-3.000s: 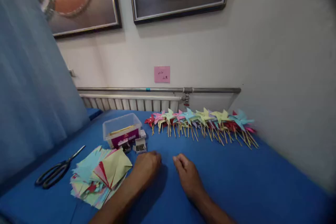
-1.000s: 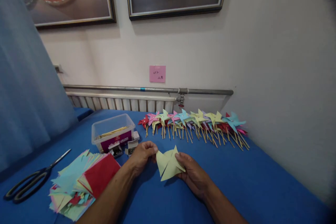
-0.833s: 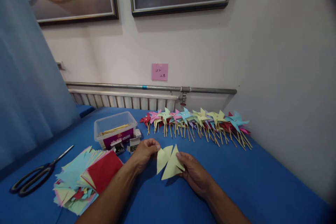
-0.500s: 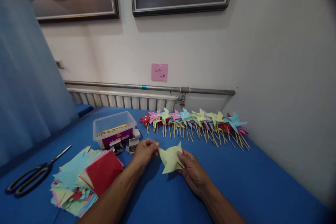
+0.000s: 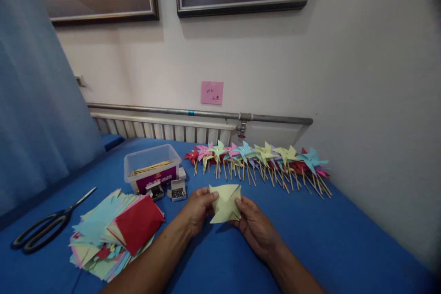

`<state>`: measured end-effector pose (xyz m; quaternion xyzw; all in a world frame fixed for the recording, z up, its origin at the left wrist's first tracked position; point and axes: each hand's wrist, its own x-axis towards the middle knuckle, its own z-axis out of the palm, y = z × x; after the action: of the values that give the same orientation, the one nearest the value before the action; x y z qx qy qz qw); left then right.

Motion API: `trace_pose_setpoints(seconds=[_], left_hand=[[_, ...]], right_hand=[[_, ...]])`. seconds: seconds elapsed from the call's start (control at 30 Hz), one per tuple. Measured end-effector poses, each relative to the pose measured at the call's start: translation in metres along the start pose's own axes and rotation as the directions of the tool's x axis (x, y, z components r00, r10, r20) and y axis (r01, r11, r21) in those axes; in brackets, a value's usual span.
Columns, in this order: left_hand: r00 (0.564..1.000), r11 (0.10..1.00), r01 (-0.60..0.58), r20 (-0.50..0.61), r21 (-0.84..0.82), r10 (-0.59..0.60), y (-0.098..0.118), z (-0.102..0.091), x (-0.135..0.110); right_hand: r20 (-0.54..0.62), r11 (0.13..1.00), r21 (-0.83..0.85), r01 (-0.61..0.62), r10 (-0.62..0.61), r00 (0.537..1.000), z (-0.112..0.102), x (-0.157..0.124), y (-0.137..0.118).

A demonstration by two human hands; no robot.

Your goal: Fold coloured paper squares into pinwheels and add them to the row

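On the blue table (image 5: 330, 234) lie scissors (image 5: 48, 226) at the far left and, beside them, a paper stack (image 5: 103, 243) topped by a red sheet (image 5: 139, 223). Behind it stands a clear box (image 5: 152, 172) of sticks, with two pin boxes (image 5: 178, 190) touching its front. A row of pinwheels (image 5: 258, 158) lies along the wall under a pipe (image 5: 193, 112) and a pink note (image 5: 212, 92). A curtain (image 5: 34, 101) hangs at left.

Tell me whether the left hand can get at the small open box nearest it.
Probably yes. The small open box lies just beyond the left hand, with only bare blue cloth between. But that hand, with the right hand, is pinching the yellow folded paper.
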<state>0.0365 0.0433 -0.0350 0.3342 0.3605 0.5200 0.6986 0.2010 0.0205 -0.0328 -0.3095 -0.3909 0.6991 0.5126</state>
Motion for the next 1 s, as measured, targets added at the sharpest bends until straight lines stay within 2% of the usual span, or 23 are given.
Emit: trace_pose_setpoints(seconds=[0.13,0.4,0.6,0.73,0.87,1.0], left_hand=[[0.999,0.999,-0.032,-0.006,-0.021,0.032,0.001,0.002,0.001],[0.999,1.000,-0.026,-0.027,-0.010,0.025,-0.004,0.000,0.003],[1.000,1.000,-0.020,0.012,-0.023,0.021,-0.004,0.001,0.001],[1.000,0.999,0.000,0.021,-0.037,0.001,-0.001,0.003,-0.001],[0.996,0.996,0.033,0.082,-0.085,-0.026,0.003,0.008,-0.004],[0.995,0.993,0.059,0.088,-0.098,-0.050,0.005,0.010,-0.006]], right_hand=[[-0.026,0.999,-0.031,-0.018,0.017,1.000,0.001,-0.001,0.000],[0.000,0.990,-0.141,0.016,-0.016,1.000,-0.004,0.003,0.008],[-0.085,0.998,-0.057,0.022,-0.027,0.996,0.002,0.000,0.004],[-0.068,1.000,-0.027,0.011,-0.013,0.998,0.004,-0.002,0.001],[-0.064,0.992,-0.108,0.060,-0.067,0.996,-0.001,0.000,0.004],[-0.056,0.980,-0.174,0.093,-0.105,0.993,-0.005,0.002,0.006]])
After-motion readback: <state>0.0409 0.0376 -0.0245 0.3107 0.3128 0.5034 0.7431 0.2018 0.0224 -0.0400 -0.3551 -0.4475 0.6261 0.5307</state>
